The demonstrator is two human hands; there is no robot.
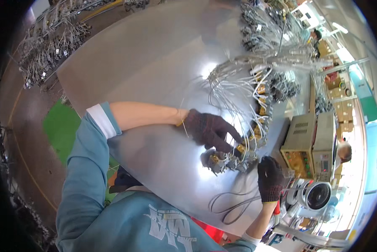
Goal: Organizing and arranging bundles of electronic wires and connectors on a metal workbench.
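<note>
My left hand [211, 129], in a dark knitted glove, reaches across the metal table to a row of grey cable connectors [217, 163] with yellow-wrapped parts. Its thumb and fingers close around one connector [241, 148] in the row. White cables [234, 101] run from the connectors toward a bundle farther back. My right hand [270, 178], gloved alike, is curled beside the near right end of the row. What its fingers hold, if anything, is hidden. A grey cord [234, 206] loops over the table next to that hand.
A boxy test instrument [298, 145] with lit indicators stands at the right, with a small round fan [316, 195] nearer me. More cable bundles [260, 29] lie at the far right of the table [133, 63]. Others hang on a rack [54, 50] at the left.
</note>
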